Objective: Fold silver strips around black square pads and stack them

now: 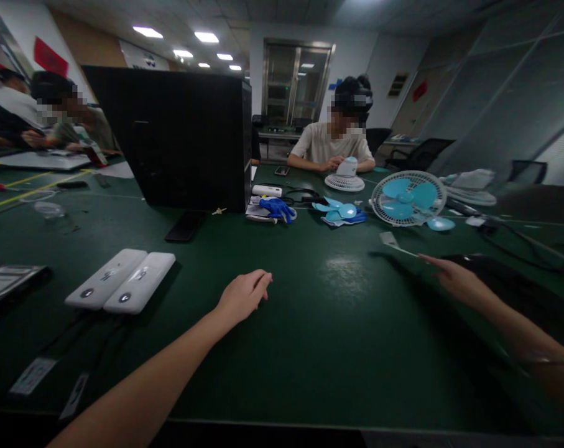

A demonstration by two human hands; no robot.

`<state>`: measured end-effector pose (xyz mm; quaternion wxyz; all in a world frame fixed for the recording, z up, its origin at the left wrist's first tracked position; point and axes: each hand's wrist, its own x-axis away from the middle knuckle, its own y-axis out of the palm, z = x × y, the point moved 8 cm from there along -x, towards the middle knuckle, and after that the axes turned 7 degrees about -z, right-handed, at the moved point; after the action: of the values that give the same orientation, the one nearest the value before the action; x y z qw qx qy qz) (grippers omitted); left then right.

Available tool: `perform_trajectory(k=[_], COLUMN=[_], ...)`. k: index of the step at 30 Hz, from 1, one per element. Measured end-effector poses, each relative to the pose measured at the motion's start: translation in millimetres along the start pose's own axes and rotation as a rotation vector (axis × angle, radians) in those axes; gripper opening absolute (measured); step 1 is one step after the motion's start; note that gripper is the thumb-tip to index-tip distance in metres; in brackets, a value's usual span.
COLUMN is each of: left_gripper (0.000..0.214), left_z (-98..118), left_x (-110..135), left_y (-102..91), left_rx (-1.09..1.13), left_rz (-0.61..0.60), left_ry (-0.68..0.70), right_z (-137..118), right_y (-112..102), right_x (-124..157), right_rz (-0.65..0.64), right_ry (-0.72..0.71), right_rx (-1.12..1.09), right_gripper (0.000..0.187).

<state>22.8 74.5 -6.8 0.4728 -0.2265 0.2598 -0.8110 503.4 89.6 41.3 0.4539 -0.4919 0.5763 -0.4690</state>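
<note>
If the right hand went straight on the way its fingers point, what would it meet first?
Most likely the small pale flat card lying on the dark green table, just ahead of the right hand. Beyond it lies the round white fan grille with blue blades; depth is hard to judge.

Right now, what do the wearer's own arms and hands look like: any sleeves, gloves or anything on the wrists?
The left hand and right hand are bare, with no gloves and no rings that I can make out. Both arms are uncovered up to the frame edge, with no sleeve in view. The right wrist carries a thin pale band; it is too dim to tell what it is made of.
</note>
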Motion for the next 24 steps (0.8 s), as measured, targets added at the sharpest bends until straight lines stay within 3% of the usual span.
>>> perform_trajectory(k=[2,5,8,10,13,16,18,21,24], left_gripper=[0.051,0.053,0.051,0.043,0.031,0.029,0.03,0.032,0.032], left_z=[2.0,6.9,15.6,20.3,21.1,16.2,13.1,9.8,7.0], left_x=[0.0,0.2,3.3,7.4,9.3,6.9,5.5,4.6,3.3], left_y=[2.9,9.7,27.7,39.5,43.8,39.1,36.7,37.3,39.6], left_rx=[0.149,0.398,0.49,0.389,0.237,0.165,0.149,0.153,0.158], left_rz=[-0.008,-0.065,-0.279,-0.415,-0.453,-0.405,-0.391,-0.406,-0.419], left_ry=[0.037,0.091,0.113,0.12,0.119,0.08,0.056,0.031,0.013], right_z=[-66.0,-167.9,-253.6,-282.1,-282.7,-229.6,-159.8,-12.4,143.1], right_y=[13.9,28.7,31.4,32.2,39.8,43.8,36.7,16.0,9.6], right_x=[7.3,48.5,109.1,132.8,131.3,86.0,38.1,-14.9,-21.1], right_rz=[-0.057,-0.109,-0.059,-0.035,-0.101,-0.149,-0.06,0.123,0.107], right_ry=[-0.253,-0.581,-0.942,-1.041,-1.088,-0.977,-0.714,-0.149,0.364], right_rx=[-0.058,-0.078,0.021,0.063,0.108,0.093,0.107,0.235,0.243], right_gripper=[0.055,0.059,0.061,0.061,0.057,0.069,0.067,0.076,0.09])
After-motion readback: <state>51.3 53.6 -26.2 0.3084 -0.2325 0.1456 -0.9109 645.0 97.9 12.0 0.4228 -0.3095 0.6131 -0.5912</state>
